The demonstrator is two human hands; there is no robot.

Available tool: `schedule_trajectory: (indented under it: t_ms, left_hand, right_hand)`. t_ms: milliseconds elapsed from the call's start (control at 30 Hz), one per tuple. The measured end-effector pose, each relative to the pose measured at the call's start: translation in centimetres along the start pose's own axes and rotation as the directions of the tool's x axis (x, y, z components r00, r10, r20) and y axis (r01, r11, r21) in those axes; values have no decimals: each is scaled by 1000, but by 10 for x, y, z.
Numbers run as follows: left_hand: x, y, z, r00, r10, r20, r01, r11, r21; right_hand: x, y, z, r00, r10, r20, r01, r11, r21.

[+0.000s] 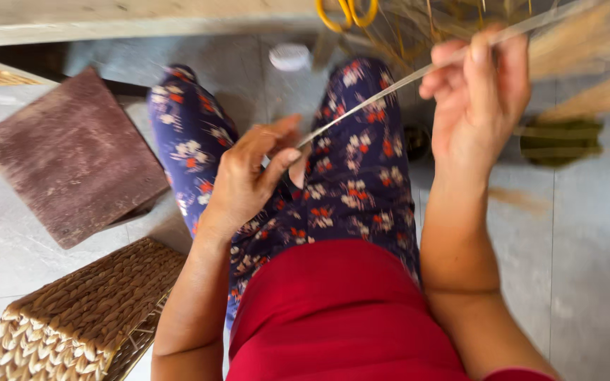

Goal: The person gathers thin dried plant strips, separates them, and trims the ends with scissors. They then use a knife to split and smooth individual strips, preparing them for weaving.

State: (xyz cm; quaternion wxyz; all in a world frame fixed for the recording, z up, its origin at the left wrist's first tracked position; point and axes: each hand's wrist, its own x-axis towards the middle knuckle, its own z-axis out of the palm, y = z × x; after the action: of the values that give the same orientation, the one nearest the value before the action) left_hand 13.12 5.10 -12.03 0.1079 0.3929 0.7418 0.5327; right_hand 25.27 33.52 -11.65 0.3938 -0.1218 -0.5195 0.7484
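The thin pale straw strip (375, 95) runs taut across your lap, low end pinched btwn thumb & forefinger of your left hand (248, 176), high end gripped in the closed fingers (485, 63) of your right hand (478, 99), up near the blurred bundle of dry golden straw (587, 49). Risk, imo: pull harder w/ both ends clamped & the strip could snap or slide out. Woven straw basket (86, 310) sits on the grey tiled floor (594, 247) at your left, beside a worn brown square board (72, 155); yellow-handled scissors (346, 14) lie ahead.
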Motion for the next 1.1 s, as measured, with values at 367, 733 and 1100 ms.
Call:
schedule_trajectory:
  t_ms: [367, 733, 1100]
  left_hand:
    - [0, -51, 69, 964, -238, 120, 239, 971, 1]
    - [-11, -82, 99, 925, -367, 96, 367, 930, 17]
    - [-9, -80, 106, 914, -400, 68, 396, 916, 62]
  right_hand:
    - [-48, -97, -200, 993, -28, -115, -52, 764, -643]
    - [-148, -31, -243, 988, -121, -91, -16, 512, -859]
    - [-160, 38, -298, 889, 258, -377, -441, 271, -855]
